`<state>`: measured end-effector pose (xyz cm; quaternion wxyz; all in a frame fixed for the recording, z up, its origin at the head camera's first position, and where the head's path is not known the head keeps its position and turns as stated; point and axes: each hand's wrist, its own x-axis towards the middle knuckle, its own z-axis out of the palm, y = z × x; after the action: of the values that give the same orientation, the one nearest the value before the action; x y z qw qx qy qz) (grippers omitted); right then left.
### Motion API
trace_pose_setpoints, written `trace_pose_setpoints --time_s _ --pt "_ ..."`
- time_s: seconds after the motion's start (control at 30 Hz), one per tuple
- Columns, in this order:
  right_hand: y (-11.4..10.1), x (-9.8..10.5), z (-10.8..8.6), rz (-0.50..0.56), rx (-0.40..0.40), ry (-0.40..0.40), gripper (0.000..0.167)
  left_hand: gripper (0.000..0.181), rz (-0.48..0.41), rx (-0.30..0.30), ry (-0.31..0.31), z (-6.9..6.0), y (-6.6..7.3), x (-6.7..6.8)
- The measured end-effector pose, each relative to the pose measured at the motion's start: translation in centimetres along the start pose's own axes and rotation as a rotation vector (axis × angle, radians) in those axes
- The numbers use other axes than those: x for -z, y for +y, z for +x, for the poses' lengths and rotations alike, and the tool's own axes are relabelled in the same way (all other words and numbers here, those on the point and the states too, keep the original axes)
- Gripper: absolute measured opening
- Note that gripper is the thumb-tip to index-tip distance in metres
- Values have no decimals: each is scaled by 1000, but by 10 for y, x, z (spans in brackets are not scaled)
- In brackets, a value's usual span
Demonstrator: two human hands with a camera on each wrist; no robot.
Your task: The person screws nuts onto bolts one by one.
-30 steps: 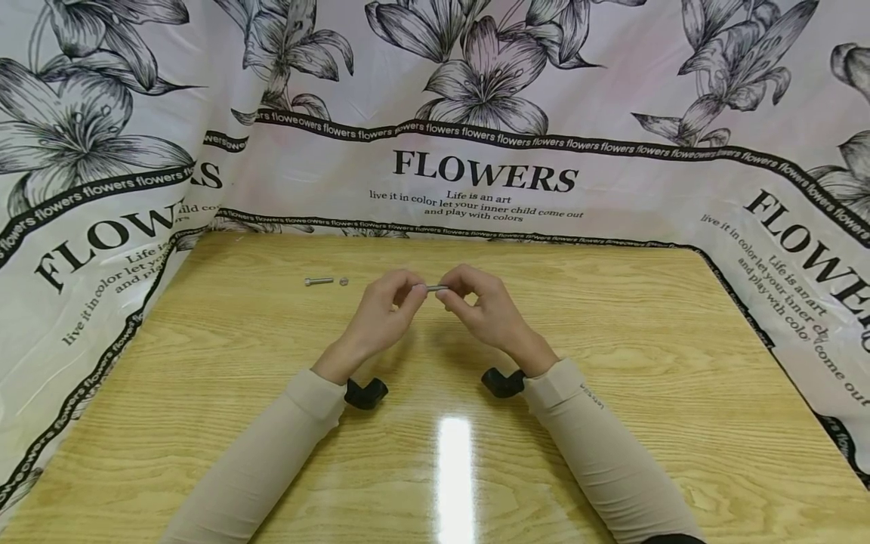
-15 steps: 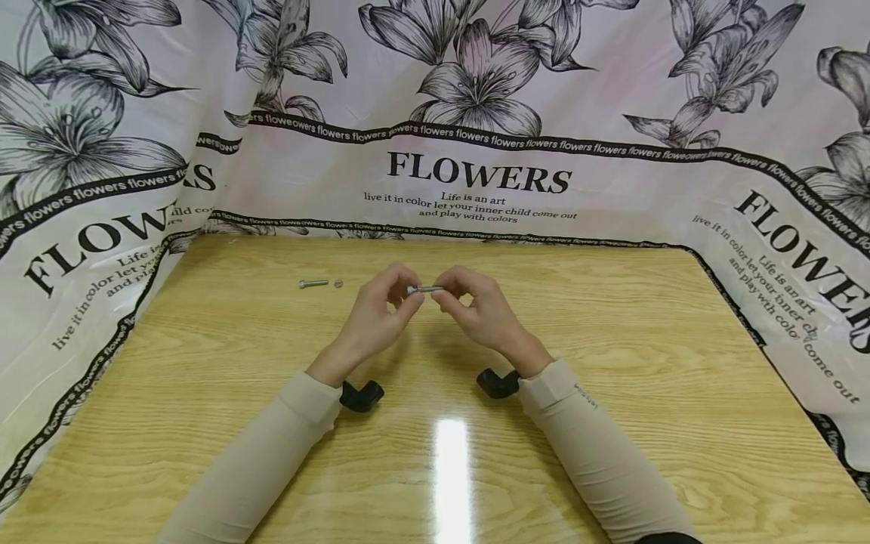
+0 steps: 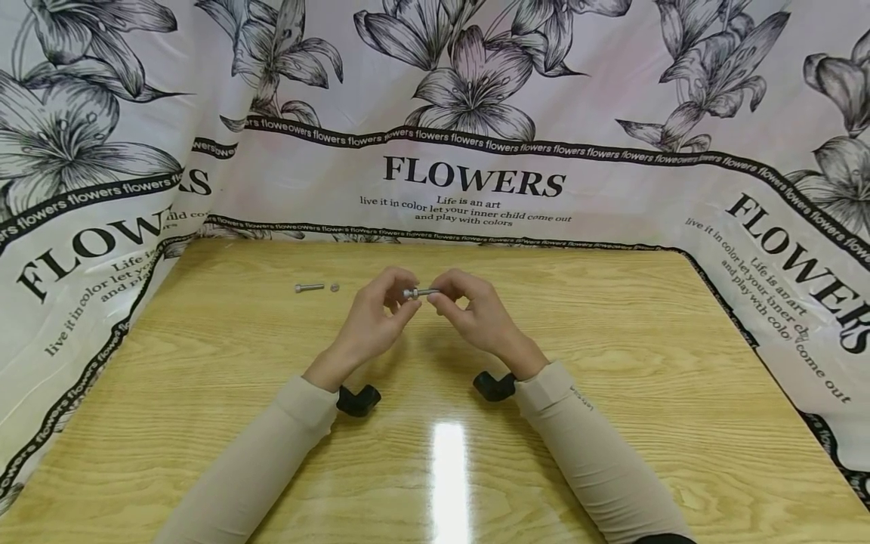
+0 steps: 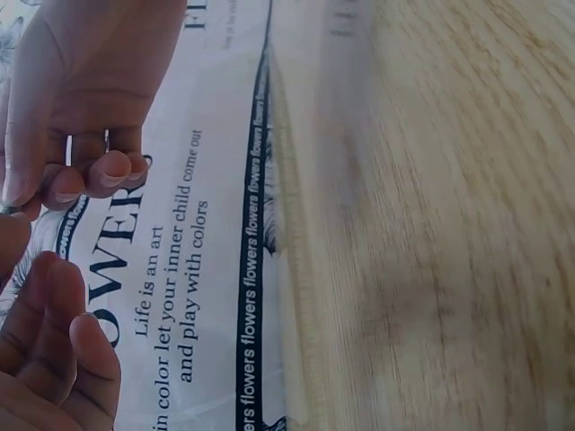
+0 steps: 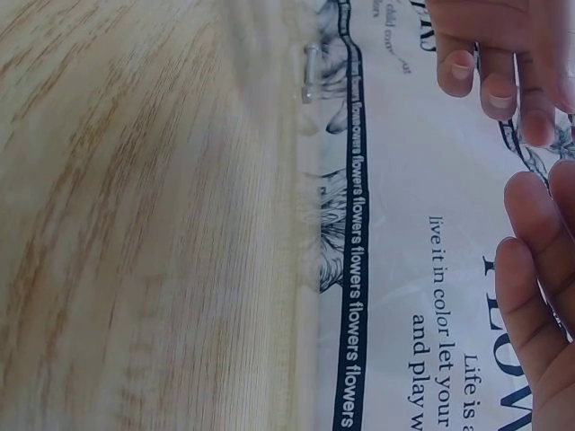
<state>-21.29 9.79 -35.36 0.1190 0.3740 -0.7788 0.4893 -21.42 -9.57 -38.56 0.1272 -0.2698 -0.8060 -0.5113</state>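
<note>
A silver bolt (image 3: 427, 292) with a nut (image 3: 415, 293) on its shank is held level above the table, its head pointing left. My right hand (image 3: 476, 308) pinches the bolt's right end between thumb and fingertips. My left hand (image 3: 377, 313) has its thumb and curled fingers around the head and nut end; whether they press on the nut is too small to tell. In the left wrist view, both hands meet at the left edge, where the bolt is mostly hidden. The right wrist view shows curled fingers (image 5: 530, 215) of my right hand, the bolt out of sight.
A second bolt (image 3: 310, 287) lies on the wooden table (image 3: 578, 340), left of my hands, with a loose nut (image 3: 334, 287) beside it. Flower-printed cloth (image 3: 469, 189) closes off the back and both sides. Black wrist mounts (image 3: 359, 401) sit at the cuffs.
The left fingertips have spread from their close pinch, so the bolt's head and nut now show. Both hands stay nearly in place; the view has shifted slightly.
</note>
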Motion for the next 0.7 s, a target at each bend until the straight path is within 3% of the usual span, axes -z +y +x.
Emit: trace_pose_setpoints --time_s 0.17,0.33,0.4,0.63,0.7 --pt "1 -1 0 3 -1 -1 3 10 -6 19 -8 0 1 1" --pt "-1 0 0 7 4 -4 4 22 1 95 -43 -1 1 2" --pt "-1 0 0 4 0 -3 4 21 -1 99 -43 -1 0 1" --pt "-1 1 0 -8 -22 -3 3 22 -35 -46 23 0 -3 -1" --pt "-1 1 0 -5 -20 -2 3 16 -39 -61 27 0 -3 -1"
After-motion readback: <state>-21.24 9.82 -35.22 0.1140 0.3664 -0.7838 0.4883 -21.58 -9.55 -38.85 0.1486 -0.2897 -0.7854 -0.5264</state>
